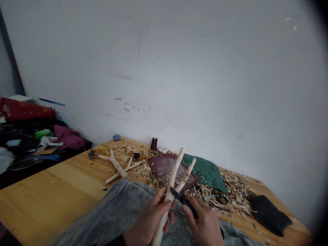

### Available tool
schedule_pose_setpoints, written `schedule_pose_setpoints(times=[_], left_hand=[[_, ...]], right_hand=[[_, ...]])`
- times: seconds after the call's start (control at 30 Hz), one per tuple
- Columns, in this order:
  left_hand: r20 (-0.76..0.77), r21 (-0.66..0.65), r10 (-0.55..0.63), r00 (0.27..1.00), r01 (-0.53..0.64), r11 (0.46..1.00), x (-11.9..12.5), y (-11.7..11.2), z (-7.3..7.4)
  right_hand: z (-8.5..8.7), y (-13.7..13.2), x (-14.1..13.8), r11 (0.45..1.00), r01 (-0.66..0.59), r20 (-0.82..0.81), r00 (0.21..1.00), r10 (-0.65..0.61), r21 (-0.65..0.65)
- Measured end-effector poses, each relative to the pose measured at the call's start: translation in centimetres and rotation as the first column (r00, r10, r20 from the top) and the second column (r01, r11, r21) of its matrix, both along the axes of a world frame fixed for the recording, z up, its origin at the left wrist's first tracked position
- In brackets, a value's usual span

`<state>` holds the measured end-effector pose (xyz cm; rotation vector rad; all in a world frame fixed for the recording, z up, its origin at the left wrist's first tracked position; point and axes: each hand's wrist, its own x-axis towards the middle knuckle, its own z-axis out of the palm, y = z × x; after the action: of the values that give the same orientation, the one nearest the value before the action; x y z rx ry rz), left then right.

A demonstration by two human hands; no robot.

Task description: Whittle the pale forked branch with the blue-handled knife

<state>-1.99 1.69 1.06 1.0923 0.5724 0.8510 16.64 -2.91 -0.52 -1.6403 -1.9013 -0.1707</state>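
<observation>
A peeled, forked branch (173, 173) stands slanted in front of me, its two prongs pointing up and away. My left hand (151, 213) is closed around its stem, just below the fork. In my right hand (205, 218) is a knife (176, 194) with a dark handle; its blade lies against the wood at the base of the fork. The lower end of the branch runs out of view at the bottom. A grey cloth (110, 208) is spread beneath both hands.
Peeled forked sticks (116, 164) lie left on the wooden table (51, 194). Wood shavings (238, 191) surround a maroon sheet (161, 167), a green sheet (207, 172) and scissors (220, 198). A thread spool (153, 143) stands by the wall; a black pad (270, 213) lies right.
</observation>
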Motion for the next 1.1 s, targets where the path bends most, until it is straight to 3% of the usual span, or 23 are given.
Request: schedule_pose_setpoints(times=[0.13, 0.37, 0.7, 0.93, 1.1], left_hand=[[-0.084, 0.067, 0.004, 0.996, 0.002, 0.998, -0.3, -0.1, 0.1], [-0.184, 0.203, 0.013, 0.983, 0.025, 0.979, -0.5, 0.2, -1.4], [-0.219, 0.229, -0.007, 0.976, 0.058, 0.972, -0.1, 0.0, -1.2], [-0.294, 0.172, 0.001, 0.956, 0.052, 0.984, 0.3, -0.1, -2.3], [-0.364, 0.18, 0.035, 0.931, 0.034, 0.983, 0.2, -0.3, -1.8]], right_hand=[[-0.2, 0.1, -0.6, 0.999, -0.043, 0.021, 0.999, 0.044, -0.009], [-0.3, 0.0, -1.4, 0.997, -0.071, 0.083, 0.994, 0.071, 0.003], [0.2, -0.5, -2.0, 0.998, -0.031, 0.128, 0.991, 0.038, -0.058], [0.2, -0.7, -2.1, 1.0, 0.005, 0.201, 0.98, 0.0, -0.025], [-0.2, -0.6, -2.3, 0.999, 0.035, 0.258, 0.965, -0.039, 0.02]])
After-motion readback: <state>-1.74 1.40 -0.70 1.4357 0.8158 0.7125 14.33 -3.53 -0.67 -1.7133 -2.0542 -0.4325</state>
